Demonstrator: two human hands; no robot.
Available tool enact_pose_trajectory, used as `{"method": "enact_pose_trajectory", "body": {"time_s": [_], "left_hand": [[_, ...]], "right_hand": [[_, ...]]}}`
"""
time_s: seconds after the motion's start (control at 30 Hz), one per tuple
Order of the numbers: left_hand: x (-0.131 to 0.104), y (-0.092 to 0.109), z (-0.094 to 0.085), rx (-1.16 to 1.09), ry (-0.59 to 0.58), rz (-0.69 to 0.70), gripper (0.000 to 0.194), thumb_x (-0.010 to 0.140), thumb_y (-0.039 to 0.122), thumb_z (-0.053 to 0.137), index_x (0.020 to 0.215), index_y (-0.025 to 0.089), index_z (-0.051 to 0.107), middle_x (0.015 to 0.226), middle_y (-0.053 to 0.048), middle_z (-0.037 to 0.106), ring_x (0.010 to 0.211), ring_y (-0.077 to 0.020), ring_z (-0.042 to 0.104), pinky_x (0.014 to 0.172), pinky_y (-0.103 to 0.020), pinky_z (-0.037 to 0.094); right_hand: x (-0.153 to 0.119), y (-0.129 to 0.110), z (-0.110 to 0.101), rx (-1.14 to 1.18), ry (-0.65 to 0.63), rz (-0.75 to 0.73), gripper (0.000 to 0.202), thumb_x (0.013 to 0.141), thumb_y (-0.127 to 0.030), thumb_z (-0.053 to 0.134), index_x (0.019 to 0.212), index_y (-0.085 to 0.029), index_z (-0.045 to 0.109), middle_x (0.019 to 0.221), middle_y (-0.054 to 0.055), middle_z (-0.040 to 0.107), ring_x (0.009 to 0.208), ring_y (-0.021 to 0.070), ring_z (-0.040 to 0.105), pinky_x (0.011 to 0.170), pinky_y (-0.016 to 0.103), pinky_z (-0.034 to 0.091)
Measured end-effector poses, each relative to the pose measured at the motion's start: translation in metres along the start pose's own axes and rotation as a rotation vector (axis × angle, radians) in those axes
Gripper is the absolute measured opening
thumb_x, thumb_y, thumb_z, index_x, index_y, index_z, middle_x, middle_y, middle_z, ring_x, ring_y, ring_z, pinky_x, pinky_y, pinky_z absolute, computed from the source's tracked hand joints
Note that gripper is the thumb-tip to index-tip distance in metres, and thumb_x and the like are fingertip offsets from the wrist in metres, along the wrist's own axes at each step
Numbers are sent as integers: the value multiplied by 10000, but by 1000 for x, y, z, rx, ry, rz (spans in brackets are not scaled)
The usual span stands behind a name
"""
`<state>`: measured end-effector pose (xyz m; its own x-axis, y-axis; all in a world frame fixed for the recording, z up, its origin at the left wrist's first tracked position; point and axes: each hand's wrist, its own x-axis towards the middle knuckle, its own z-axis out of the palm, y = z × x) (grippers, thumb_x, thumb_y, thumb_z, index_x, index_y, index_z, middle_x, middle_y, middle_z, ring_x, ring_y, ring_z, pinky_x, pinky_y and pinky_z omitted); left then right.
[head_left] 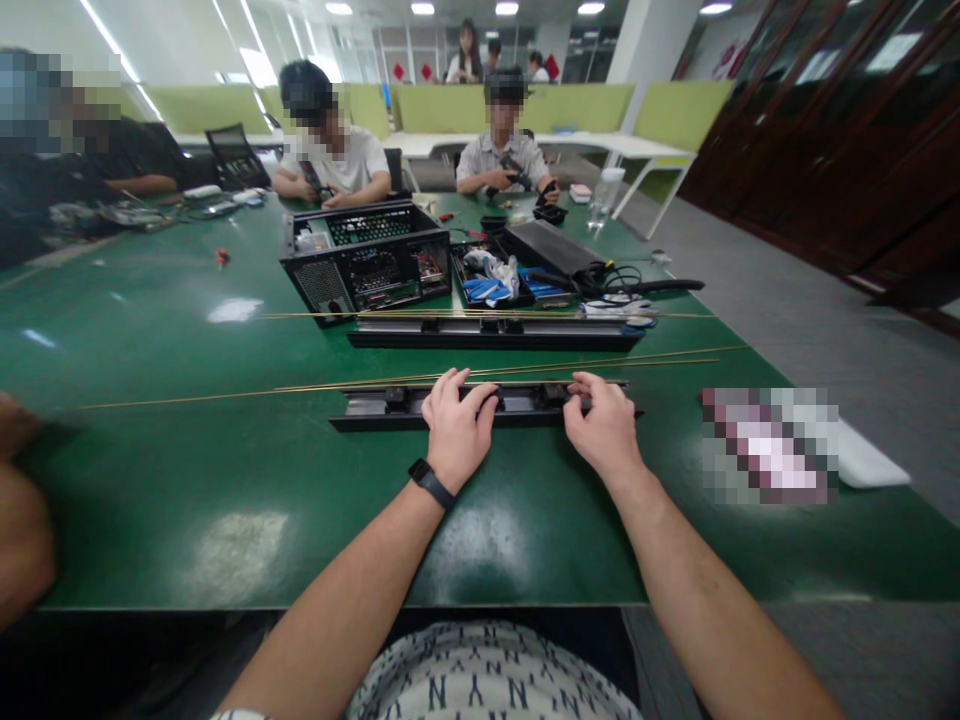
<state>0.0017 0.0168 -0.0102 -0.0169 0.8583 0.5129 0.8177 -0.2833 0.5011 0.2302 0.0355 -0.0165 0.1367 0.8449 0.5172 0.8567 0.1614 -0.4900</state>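
A long black channel rail with a silvery inside lies lengthwise in front of me. Small black blocks sit in it, one black block near its left end. My left hand, with a dark wristband, bends over the rail, thumb and index finger closed round a black block near its middle. Further right, my right hand reaches down with thumb and fingers curled at the end of another black block. Its fingertips partly hide the contact. Thin brass-coloured rods run just behind the rail.
A second black rail lies parallel beyond, with more thin rods. Behind stand an open computer case and a tray of gloves. A white object lies right. Another person's arm rests at left; co-workers sit opposite.
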Motion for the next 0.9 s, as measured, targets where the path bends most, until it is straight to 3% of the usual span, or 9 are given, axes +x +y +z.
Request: {"method": "enact_pose_trajectory", "body": {"time_s": [0.27,0.57,0.9], "left_hand": [[0,1,-1,1,-3,1,247,1004,335,601,1182,314,771,1441,-105,623,1462,-316,458,1156,-568,401],[1,1,-1,-3,-8,-2,252,1006,339,596,1188,320,769,1441,-104,624,1462,-312,460,1156,-558,401],[0,1,0,-7,-2,-6,253,1014,354,587,1187,314,767,1439,-107,621,1465,-307,449,1160,-563,398]], "right_hand": [[-3,-4,1,22,-12,-67,378,876,-233,540,1228,-196,673,1093,119,792,1080,321,672,995,514,463],[1,0,-1,17,25,11,360,860,-209,522,1185,-197,675,1037,99,801,1047,319,664,994,504,464],[0,0,0,28,-2,-54,390,846,-226,544,1207,-196,690,1058,113,799,1069,324,676,994,507,473]]}}
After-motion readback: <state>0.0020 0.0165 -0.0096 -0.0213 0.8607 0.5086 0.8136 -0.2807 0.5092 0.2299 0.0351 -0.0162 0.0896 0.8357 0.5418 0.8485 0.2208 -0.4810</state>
